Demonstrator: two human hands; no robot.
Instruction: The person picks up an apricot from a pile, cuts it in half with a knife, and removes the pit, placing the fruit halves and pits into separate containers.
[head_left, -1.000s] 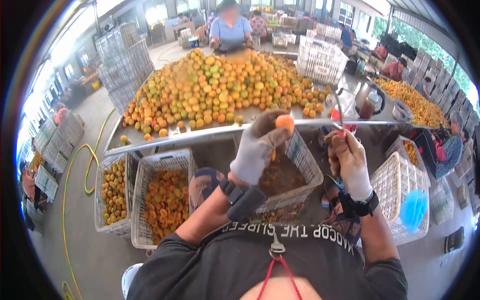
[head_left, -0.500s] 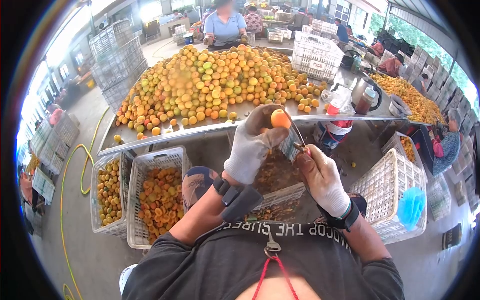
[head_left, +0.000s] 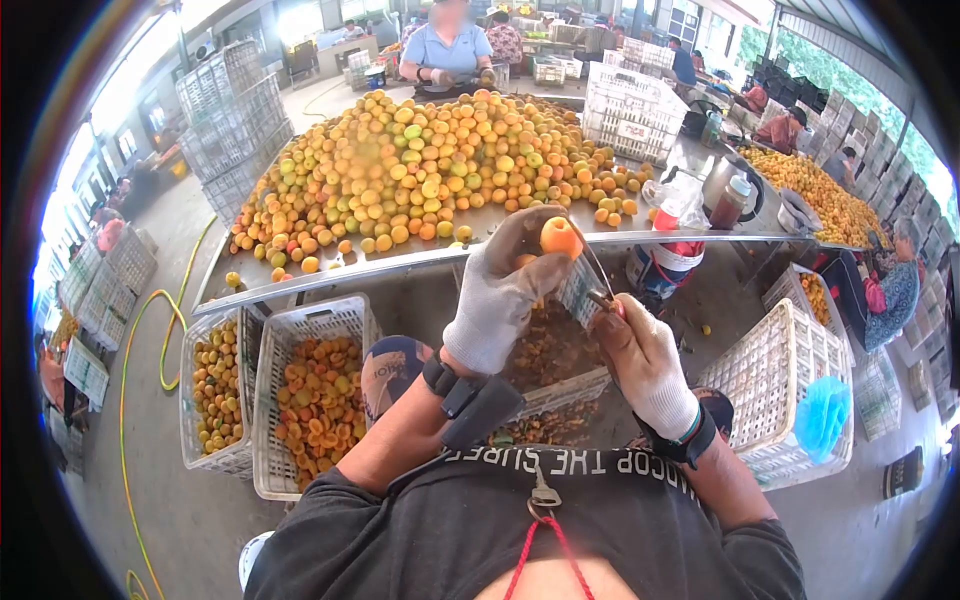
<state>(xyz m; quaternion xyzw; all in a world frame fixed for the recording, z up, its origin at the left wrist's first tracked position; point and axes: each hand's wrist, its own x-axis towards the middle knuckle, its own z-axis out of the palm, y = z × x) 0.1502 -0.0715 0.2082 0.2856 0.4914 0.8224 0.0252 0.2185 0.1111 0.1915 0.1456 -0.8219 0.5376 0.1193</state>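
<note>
In a soiled white glove, my left hand [head_left: 508, 290] grips an orange apricot [head_left: 561, 238] between thumb and fingers, over the table's front edge. Part of a second fruit seems to show lower in the same palm. My gloved right hand [head_left: 640, 350] is closed round the handle of a knife [head_left: 597, 272], its thin blade pointing up and touching or nearly touching the apricot's right side. Beyond both hands, a large heap of apricots [head_left: 430, 170] covers the metal table [head_left: 390, 258]. Below them stands a crate [head_left: 565, 392] with brownish scraps around it.
At lower left are a crate of whole apricots [head_left: 218, 385] and a crate of halved apricots [head_left: 322, 400]. A white crate [head_left: 775, 385] with a blue bag [head_left: 823, 415] stands at right. A bucket [head_left: 665, 268] sits under the table edge. A co-worker [head_left: 447, 55] stands across the table.
My hands and the apricot have barely shifted, and the knife stays against or close to the fruit. The co-worker across the table has brought their hands closer together.
</note>
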